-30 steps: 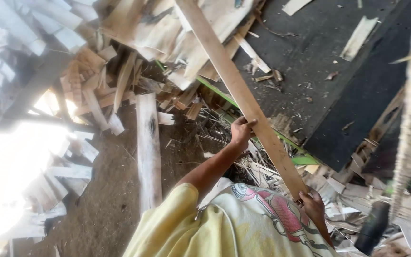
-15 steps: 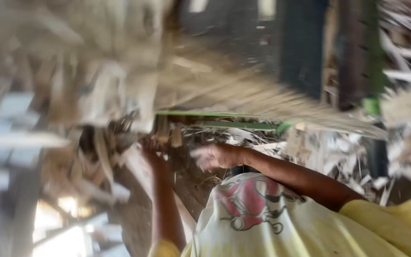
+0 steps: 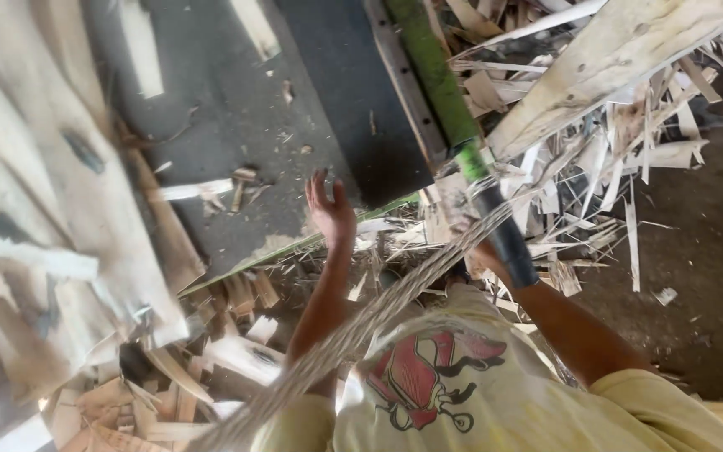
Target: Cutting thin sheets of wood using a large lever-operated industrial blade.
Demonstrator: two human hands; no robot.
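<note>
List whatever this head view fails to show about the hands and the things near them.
- Right hand: hidden behind the green-and-black tool; grip unclear.
- Rope: blurred, bottom cut by the frame edge.
- Long plank: far end cut off at the top right.
- Left hand: open, holding nothing.

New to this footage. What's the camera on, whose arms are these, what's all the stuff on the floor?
One camera, worn on a person's head, looking down past their yellow printed shirt. No machine: two bare hands. The left hand is raised with fingers spread, holding nothing. The right hand is mostly hidden behind a blurred rope-like strand and a green and black pole, so its grip cannot be judged. A long pale wooden plank crosses the top right. Pale wood offcuts and splinters litter the dark floor.
</note>
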